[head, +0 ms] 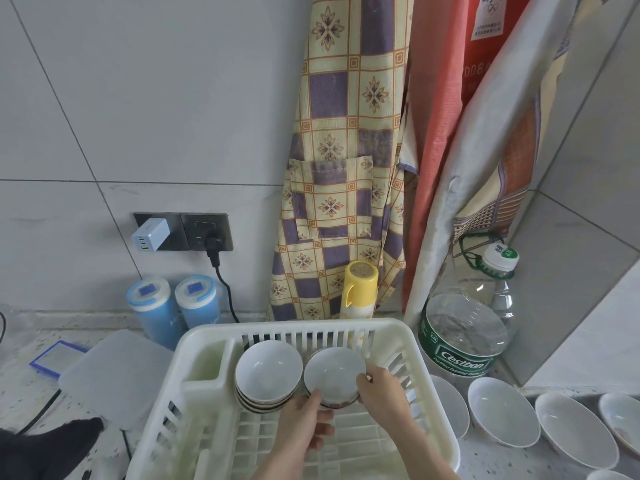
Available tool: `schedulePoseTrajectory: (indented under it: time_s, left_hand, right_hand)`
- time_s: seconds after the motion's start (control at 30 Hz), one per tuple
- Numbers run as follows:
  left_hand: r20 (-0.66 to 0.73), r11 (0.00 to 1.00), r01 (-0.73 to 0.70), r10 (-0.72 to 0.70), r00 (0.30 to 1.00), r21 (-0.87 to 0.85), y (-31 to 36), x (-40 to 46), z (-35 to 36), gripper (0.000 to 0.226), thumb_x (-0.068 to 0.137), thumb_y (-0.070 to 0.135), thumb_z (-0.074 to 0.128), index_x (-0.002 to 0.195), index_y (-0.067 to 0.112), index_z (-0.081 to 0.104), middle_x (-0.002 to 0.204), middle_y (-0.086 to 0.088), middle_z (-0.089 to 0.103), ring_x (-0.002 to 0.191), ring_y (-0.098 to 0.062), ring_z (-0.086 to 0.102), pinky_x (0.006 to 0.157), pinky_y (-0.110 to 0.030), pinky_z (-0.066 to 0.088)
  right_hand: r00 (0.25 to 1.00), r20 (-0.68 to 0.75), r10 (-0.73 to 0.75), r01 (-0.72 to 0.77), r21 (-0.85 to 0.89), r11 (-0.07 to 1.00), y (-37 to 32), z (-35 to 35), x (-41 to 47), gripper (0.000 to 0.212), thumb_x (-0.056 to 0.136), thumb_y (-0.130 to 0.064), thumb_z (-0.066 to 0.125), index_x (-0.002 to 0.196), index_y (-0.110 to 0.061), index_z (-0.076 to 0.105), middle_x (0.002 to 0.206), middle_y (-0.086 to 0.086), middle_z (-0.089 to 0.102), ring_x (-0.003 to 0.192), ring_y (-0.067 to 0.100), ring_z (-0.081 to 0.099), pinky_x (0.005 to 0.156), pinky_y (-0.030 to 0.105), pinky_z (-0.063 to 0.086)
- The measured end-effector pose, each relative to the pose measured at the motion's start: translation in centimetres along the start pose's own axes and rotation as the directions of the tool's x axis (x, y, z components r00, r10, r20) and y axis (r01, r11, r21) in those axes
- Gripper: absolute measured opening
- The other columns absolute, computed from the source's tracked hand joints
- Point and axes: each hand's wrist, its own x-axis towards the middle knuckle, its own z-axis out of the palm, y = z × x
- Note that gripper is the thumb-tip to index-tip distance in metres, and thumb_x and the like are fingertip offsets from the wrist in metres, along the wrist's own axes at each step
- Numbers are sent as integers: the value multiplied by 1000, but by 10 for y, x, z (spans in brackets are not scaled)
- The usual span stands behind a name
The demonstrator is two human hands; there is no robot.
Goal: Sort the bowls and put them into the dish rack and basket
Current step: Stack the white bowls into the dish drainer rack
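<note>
Bowl (334, 375) held by both hands over the far half of the dish rack (429, 403), tilted with its open face toward the camera and its foot turned to the rack's back wall. Left hand (304, 426) gripping the lower left of the rim, thumb up along the outer wall, other fingers curled beneath. Right hand (379, 391) pinching the right side of the rim, thumb on the inner edge, fingers behind and out of view. Just to the left, touching or nearly so, a nested stack of bowls (268, 375) leaning the same way against the slotted back. Key relation for the coming move, as judged: held bowl level with that stack and only slightly nearer the right wall, so setting down means lowering it in place, rim leaning back, probably beside the stack. Both hands equally close; right hand between bowl and the rack's right wall, likely to need clearance when letting go. Whether another bowl sits behind the held one: cannot tell.

On the counter past the rack's right side, a row of white bowls (502, 415) waiting, well apart from the hands. Large water bottle (464, 344) at the rack's far right corner. Yellow spray can (358, 289) and a patterned apron (343, 161) behind the back wall; two blue canisters (176, 310) and a frosted lid (114, 375) off the left side. No basket recognisable.
</note>
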Motion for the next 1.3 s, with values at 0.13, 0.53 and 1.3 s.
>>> schedulePoseTrajectory:
  time_s: [0.13, 0.53, 1.3]
  left_hand:
    - [-4, 1000, -4, 4, 1000, 30, 1, 0, 0, 17, 100, 19, 55, 95, 4, 62, 79, -20, 73, 38, -17, 57, 37, -18, 31]
    - [-25, 998, 6, -4, 1000, 58, -2, 8, 3, 19, 101, 12, 50, 93, 0, 62, 73, -17, 73, 39, -13, 58, 38, -19, 32]
    - [377, 998, -64, 53, 925, 15, 10, -121, 55, 34, 98, 31, 51, 70, 14, 60, 59, -1, 53, 42, -10, 35, 38, -21, 19]
  right_hand:
    - [1000, 17, -16, 15, 68, 998, 5, -2, -1, 23, 89, -22, 48, 104, -19, 66, 79, 7, 72, 65, 18, 55, 56, 26, 39]
    - [1000, 15, -5, 2, 207, 978, 11, 2, 1, 38, 93, -26, 53, 132, -24, 55, 68, -1, 69, 61, 4, 63, 47, 14, 40]
    - [959, -279, 42, 160, 663, 731, 75, -109, -109, 19, 96, -16, 53, 99, -27, 69, 67, -3, 73, 58, 10, 55, 55, 25, 41]
